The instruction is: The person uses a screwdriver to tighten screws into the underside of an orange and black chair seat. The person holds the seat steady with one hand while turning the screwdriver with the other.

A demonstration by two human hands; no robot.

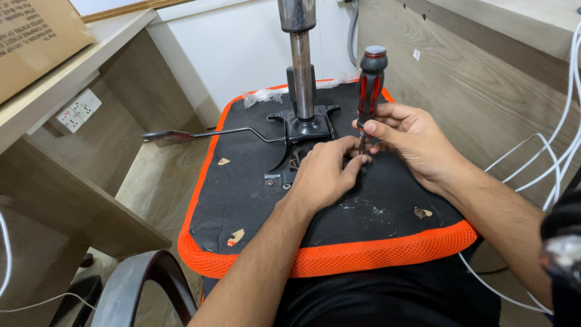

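An upturned chair seat, black underside up with an orange mesh rim, rests across my lap rather than on any desk. My right hand is clenched around a screwdriver with a red-and-black handle; the tool stands nearly upright, its shaft running down between thumb and forefinger toward the seat's underside, just right of the black metal mounting plate. My left hand lies knuckles up on the black fabric, its fingertips pinched together at the base of the screwdriver shaft, touching the right hand's fingers; whatever small part it pinches is hidden, so I cannot tell what it holds (the tip of the tool is also covered). The mounting plate sits near the far middle of the seat, and a chrome gas column rises from it toward the top of the view. A thin metal lever with a flat paddle end runs from the plate out past the seat's left edge. Loose screws lie just beside the plate, near my left knuckles. Small torn patches in the fabric show near the front corners. White cables trail along the right; a wooden desk stands at left with a cardboard box on top.
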